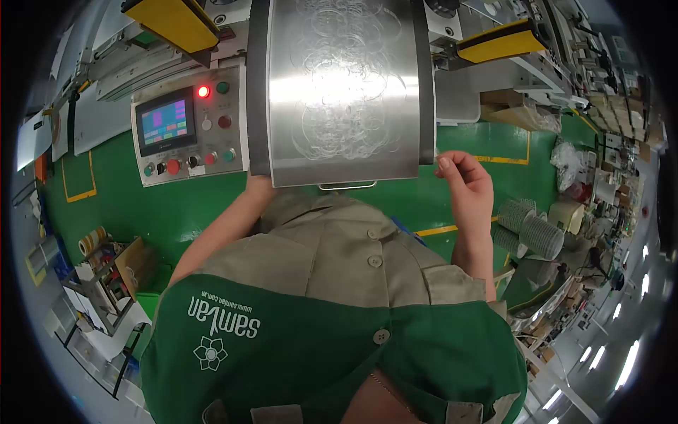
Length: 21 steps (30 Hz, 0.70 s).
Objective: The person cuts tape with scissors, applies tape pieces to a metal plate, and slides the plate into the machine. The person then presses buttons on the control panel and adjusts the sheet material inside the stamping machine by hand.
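The metal plate (344, 131) lies on the machine (259, 106); left hand (261, 182), mostly hidden, at the plate's near left corner; right hand (469, 182), fingers curled, beside the near right corner; either grip, I cannot tell.

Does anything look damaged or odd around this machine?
The shiny metal plate stands out: overlapping swirl marks run down its middle, while its side margins look smoother. I can't tell whether they're scratches, smears or ordinary wear. The red light on the control panel is lit, though its meaning isn't shown.
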Motion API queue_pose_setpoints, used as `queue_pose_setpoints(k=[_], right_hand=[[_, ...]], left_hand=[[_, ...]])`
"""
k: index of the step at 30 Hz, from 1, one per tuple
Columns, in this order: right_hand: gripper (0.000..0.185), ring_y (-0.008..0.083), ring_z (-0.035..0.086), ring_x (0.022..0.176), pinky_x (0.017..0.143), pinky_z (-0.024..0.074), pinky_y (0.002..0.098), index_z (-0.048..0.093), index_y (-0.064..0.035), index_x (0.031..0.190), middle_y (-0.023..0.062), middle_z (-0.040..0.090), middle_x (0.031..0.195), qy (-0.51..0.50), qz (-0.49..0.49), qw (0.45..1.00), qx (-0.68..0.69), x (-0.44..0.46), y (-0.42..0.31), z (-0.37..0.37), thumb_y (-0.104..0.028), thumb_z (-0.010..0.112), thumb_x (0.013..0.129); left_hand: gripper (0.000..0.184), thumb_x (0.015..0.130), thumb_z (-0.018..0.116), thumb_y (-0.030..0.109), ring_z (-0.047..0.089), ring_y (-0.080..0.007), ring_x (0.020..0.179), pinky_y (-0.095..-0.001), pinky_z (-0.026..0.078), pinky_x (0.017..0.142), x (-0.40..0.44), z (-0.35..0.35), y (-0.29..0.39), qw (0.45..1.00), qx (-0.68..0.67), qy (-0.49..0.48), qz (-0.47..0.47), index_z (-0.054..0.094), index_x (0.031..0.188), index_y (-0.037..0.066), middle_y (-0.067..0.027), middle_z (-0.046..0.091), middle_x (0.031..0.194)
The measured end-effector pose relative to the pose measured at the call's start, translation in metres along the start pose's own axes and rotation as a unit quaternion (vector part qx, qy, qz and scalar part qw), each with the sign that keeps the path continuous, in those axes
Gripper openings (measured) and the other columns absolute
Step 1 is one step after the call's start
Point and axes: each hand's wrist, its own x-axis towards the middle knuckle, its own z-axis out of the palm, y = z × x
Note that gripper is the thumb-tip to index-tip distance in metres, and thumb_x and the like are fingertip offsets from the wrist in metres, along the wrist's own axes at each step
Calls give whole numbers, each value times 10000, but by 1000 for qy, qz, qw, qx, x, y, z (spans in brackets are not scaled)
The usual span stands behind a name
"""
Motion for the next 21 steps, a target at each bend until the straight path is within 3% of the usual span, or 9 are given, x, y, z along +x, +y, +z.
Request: queue_pose_setpoints(k=[1,4,5,6,7,12,14,18,21], right_hand=[[130,71,582,802,770,463,214,668,-7,999,-8,644,869,0,3,1000,2,-1,-1,-1,-126,672,945],[130,69,580,796,765,460,214,667,-11,985,-15,638,847,5,2,1000,-4,-6,-4,0,-134,675,945],[134,58,569,789,744,454,203,671,-6,992,-20,637,850,6,-6,1000,1,-8,-3,2,-132,677,946],[138,47,558,781,722,449,192,676,-1,999,-26,636,852,8,-14,1000,6,-9,-3,3,-129,679,946],[135,50,563,789,732,454,197,677,-2,1000,-22,644,867,6,-13,1000,0,-11,-4,3,-126,677,947],[127,73,577,796,766,447,211,670,-23,973,-16,632,838,21,0,1000,-6,-18,-7,9,-148,669,950],[128,71,577,798,761,441,206,669,-23,978,-15,633,839,26,-7,1000,-3,-21,-5,11,-149,665,952],[136,58,569,786,739,459,203,676,6,999,-12,646,858,33,-5,999,-4,-25,-3,11,-119,675,944],[138,60,570,792,749,456,201,676,1,995,-13,643,854,39,-7,999,-11,-27,-5,13,-127,676,944]], left_hand=[[287,880,630,147,650,-293,1008,-396,525,851,3,1,-10,987,-127,29,-92,648,1147,43,-149,664,1135],[201,862,634,125,681,-266,908,-351,531,767,27,-14,-25,967,-177,32,-180,657,1023,6,-164,694,992],[219,841,643,121,693,-287,870,-362,531,743,39,-31,6,993,24,14,-116,653,1022,-1,-181,695,904],[223,827,647,114,697,-323,832,-382,529,726,43,-35,12,990,-27,32,-135,650,1018,0,-189,690,870],[224,823,650,98,696,-336,810,-379,526,715,47,-37,7,993,72,7,-93,647,1023,-1,-188,690,849],[215,828,625,62,676,-327,849,-365,516,742,47,-40,16,994,-5,54,-98,630,1033,-2,-195,673,930],[211,820,631,60,676,-322,842,-358,518,738,42,-41,16,993,50,44,-95,627,1023,2,-186,671,921],[219,794,642,52,667,-392,877,-373,522,736,36,-37,12,992,42,33,-117,624,1008,11,-208,664,934],[216,780,643,40,655,-413,905,-394,523,737,37,-36,11,994,57,36,-81,616,991,-1,-227,660,925]])
